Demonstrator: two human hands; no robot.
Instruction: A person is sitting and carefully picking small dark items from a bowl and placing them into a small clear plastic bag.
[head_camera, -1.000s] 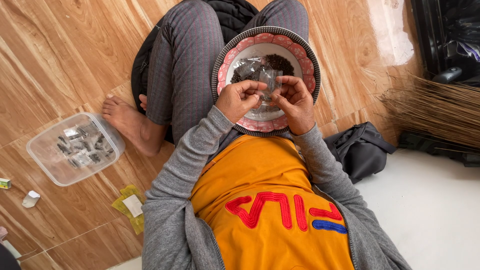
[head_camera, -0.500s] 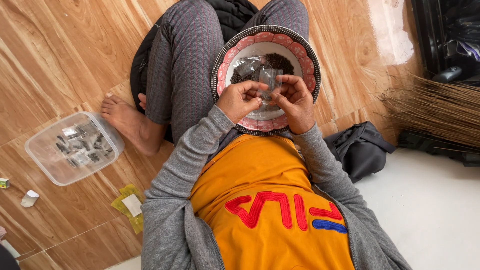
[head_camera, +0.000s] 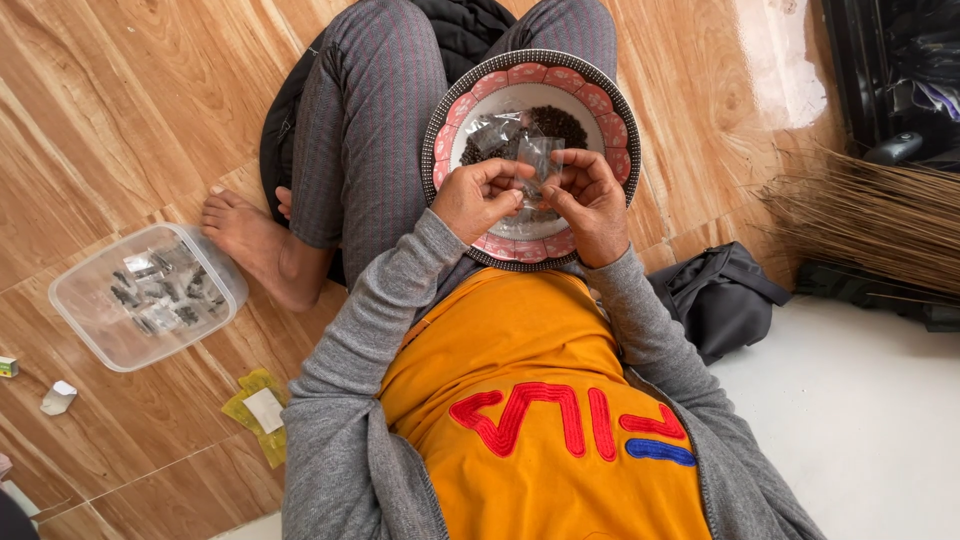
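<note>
I sat cross-legged on a home's wood-patterned floor (head_camera: 120, 110), a straw broom (head_camera: 860, 225) lying nearby, a black bag (head_camera: 715, 295) beside me and a plastic container (head_camera: 150, 295) by my foot.

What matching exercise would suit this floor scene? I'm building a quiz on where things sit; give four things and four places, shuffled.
Things:
1. small clear packet
2. patterned bowl
3. clear plastic tub
4. black bag

Places:
A. on the wooden floor beside the bare foot
B. on the person's lap
C. pinched between the left hand and right hand
D. on the floor by the right elbow

Pairs: 1-C, 2-B, 3-A, 4-D
</note>
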